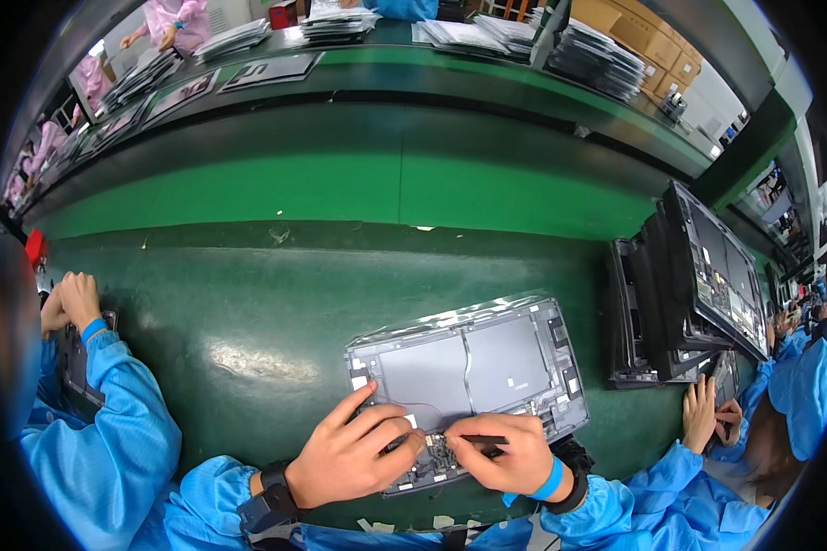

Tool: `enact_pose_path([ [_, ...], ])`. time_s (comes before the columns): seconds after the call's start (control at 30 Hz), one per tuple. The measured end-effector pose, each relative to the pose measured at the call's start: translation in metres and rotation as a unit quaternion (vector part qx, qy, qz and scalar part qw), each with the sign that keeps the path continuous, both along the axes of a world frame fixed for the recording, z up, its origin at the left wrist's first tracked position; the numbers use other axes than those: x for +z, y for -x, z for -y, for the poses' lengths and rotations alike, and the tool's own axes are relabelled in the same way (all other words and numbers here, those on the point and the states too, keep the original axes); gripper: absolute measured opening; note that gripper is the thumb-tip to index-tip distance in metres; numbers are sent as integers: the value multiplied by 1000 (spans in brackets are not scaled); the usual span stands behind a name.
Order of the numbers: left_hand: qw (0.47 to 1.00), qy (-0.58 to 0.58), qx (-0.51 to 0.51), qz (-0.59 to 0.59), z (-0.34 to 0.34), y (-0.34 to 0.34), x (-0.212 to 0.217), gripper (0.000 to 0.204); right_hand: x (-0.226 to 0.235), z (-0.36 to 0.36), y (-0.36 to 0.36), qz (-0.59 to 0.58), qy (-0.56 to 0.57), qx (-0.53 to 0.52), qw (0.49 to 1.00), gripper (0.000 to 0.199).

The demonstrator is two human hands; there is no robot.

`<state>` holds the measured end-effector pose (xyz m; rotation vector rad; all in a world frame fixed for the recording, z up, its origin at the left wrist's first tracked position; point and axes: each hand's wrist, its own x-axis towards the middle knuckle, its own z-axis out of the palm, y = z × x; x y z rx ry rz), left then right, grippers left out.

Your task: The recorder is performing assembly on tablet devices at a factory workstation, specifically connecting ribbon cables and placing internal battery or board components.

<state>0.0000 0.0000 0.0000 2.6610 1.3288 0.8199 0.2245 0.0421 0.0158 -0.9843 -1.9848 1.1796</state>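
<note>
An opened tablet-like device (423, 372) lies on the green bench in front of me, its grey battery panels and a strip of circuit board (446, 464) exposed. Resting over its near left corner is my left hand (354, 455), fingers apart, the index finger reaching along the edge and the others bent close to the board. My right hand (515, 455) pinches a slim black tool (492, 440) above the board; the tool's tip is hidden by the fingers. A thin wire (423, 404) curves over the battery beside my left fingers.
Black device housings (652, 294) stand in a leaning stack on the right. Co-workers in blue sleeves sit close on both sides, one's hands (75, 298) at the left, another's hand (700, 413) at the right. A raised shelf (368, 55) across the back carries piles of flat panels.
</note>
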Motion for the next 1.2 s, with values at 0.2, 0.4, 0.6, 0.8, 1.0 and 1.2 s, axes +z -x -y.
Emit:
enact_pose_path([
  [0.2,1000,5,6,18,1,-3,1,13,5,-2,0,26,-59,22,998,13],
  [0.4,1000,2,-23,0,1,4,-1,19,2,0,4,27,-53,-12,998,11],
  [0.6,999,16,-45,2,6,21,4,31,1,2,6,32,-64,-21,997,12],
  [0.8,999,32,-35,1,9,30,6,27,-1,2,6,21,-42,-26,999,11],
  [1.0,997,-15,-13,-81,9,27,4,29,-5,3,7,7,-35,-28,999,12],
  [1.2,998,-26,-41,-35,6,29,-1,30,-5,4,7,-3,-29,-28,999,12],
])
